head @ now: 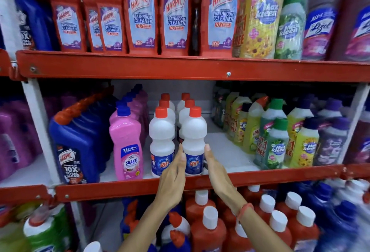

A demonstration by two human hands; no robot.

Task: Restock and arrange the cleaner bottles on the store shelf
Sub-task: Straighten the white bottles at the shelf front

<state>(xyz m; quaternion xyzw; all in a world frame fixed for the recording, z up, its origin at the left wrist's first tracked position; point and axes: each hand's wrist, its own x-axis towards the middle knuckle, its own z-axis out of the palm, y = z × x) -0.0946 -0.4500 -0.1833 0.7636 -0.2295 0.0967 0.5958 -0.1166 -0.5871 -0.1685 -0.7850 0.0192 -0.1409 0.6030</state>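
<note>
Two rows of white Rin bottles with red caps stand on the middle shelf (280, 173). The front right Rin bottle (194, 131) sits at the shelf's front edge, next to the front left one (161, 131). My left hand (173, 175) and my right hand (215, 168) are flat and open on either side of the front right bottle's lower half. Fingertips lie close to its sides; whether they press on it I cannot tell.
A pink Shakti bottle (128, 145) and blue Harpic bottles (80, 141) stand left of the Rin rows. Max Kleen bottles (278, 143) stand to the right, past a bare white gap. Red Harpic bottles (142, 13) fill the upper shelf. More red bottles (210, 231) stand below.
</note>
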